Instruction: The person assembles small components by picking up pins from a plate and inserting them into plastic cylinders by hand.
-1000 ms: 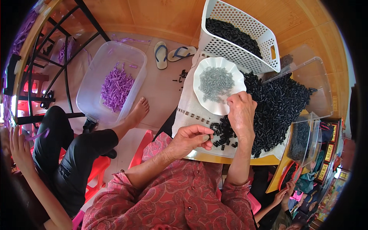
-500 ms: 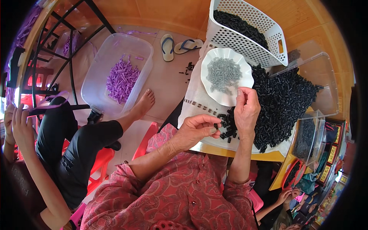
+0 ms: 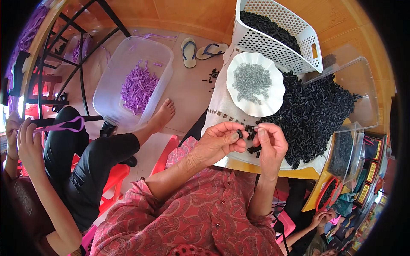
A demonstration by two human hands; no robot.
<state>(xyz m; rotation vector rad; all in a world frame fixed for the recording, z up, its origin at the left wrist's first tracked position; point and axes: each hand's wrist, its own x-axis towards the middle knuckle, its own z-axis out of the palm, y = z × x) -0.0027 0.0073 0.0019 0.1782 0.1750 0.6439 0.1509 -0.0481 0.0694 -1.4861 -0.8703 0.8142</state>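
Observation:
My left hand (image 3: 222,138) pinches a small black cylindrical piece (image 3: 239,134) between thumb and fingertips. Close beside it, my right hand (image 3: 271,143) holds a small clear piece (image 3: 256,128) between thumb and forefinger. Both hands are over the near edge of the cloth-covered table. Beyond them stands a white scalloped dish (image 3: 275,102) with many little clear grey pieces (image 3: 252,81) in it. To the right of the dish spreads a big heap of black pieces (image 3: 316,115), part of it running into a tipped clear bin (image 3: 367,94).
A white perforated basket (image 3: 277,40) of black pieces stands at the table's back. A clear tub (image 3: 100,89) with purple strips is on the floor at left, near sandals (image 3: 188,53). A co-worker (image 3: 42,192) handles a purple strip at far left; another person's hands (image 3: 322,217) show lower right.
My right hand has come from the dish's rim down toward my left hand, carrying a clear piece. My left hand has kept its black piece. The co-worker's purple strip has shifted.

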